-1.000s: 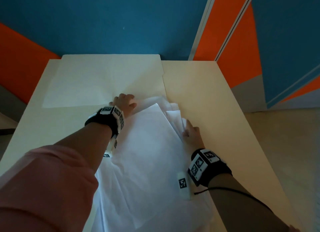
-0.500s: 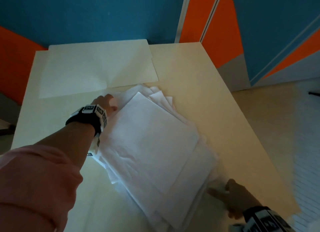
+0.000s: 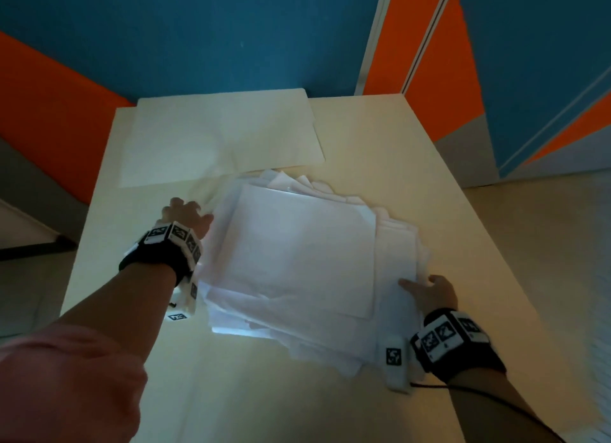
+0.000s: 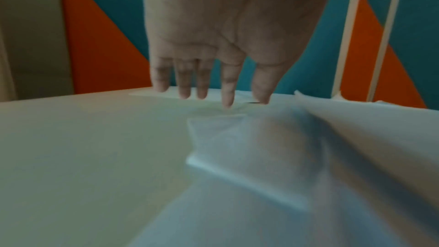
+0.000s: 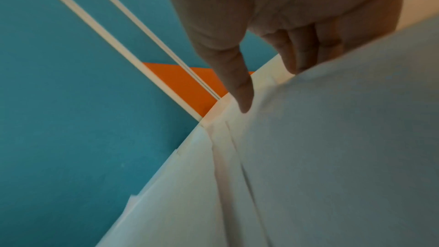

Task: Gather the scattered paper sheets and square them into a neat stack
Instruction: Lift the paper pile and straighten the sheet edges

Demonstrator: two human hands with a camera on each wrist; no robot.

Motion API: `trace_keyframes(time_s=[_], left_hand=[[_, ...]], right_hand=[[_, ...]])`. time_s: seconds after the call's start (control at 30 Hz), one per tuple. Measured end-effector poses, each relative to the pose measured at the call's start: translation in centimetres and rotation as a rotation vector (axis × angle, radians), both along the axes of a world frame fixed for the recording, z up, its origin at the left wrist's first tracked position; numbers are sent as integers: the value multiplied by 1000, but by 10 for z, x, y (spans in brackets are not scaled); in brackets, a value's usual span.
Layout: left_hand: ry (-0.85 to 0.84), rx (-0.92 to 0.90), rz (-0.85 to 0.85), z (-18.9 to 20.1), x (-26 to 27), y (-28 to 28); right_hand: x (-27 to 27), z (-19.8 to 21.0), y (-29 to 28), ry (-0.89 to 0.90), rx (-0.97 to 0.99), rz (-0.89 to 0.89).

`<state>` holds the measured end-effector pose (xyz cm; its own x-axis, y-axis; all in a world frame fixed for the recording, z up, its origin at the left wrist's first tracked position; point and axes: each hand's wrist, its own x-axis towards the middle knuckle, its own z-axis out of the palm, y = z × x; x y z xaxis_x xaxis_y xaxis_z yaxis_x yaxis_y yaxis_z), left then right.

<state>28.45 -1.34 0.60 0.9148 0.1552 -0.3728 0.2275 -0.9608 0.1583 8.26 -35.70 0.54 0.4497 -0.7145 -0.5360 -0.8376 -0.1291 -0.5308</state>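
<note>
A loose pile of white paper sheets (image 3: 304,261) lies in the middle of the cream table (image 3: 413,178), its edges fanned out unevenly at the far and right sides. My left hand (image 3: 185,214) is at the pile's far left corner. Its straight fingers (image 4: 228,89) point down, with the tips touching the table and the sheet edge (image 4: 237,138). My right hand (image 3: 426,290) is at the pile's right edge. There the thumb (image 5: 242,91) presses on top of the sheets (image 5: 332,157) while the fingers (image 5: 297,53) drop behind the edge, pinching it.
A large cream sheet (image 3: 218,138) lies flat across the far left of the table, just beyond the pile. The table's right edge (image 3: 496,244) drops to a pale floor (image 3: 562,277). Blue and orange walls stand close behind the table.
My right hand came from the table's near right edge up to the pile's right edge and took hold of it. The sheets have drawn closer together. My left hand stays at the left corner.
</note>
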Motion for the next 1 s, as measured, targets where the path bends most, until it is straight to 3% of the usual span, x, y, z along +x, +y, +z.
trace_keyframes(time_s=[0.1,0.27,0.4,0.5,0.57,0.63,0.73,0.83,0.9,1.0], left_hand=[[-6,-137,-11,-2,5,2],[218,-279,-112,-4,-12,-17],[239,-458,-98,-3,-14,-27],[309,-459,-126,1,-14,-38],[257,-429,-117,2,-14,-44],[42,-398,-71,7,-11,-42],[-244,-295,-5,23,-14,-29],[-388,-348,32,37,-43,-27],[-389,-419,92,40,-71,-29],[-93,-376,125,37,-115,-27]], right_hand=[[1,-2,-7,-40,128,-42],[-5,-2,0,-49,334,61],[-21,-49,-13,-67,468,42],[-28,-76,-14,-94,556,7],[-33,-76,-7,-162,558,-40],[-33,-50,5,-200,447,-81],[-22,-17,-1,-200,79,-142],[6,11,-9,-237,-251,82],[34,21,-7,-243,-356,335],[81,24,5,-188,-338,647]])
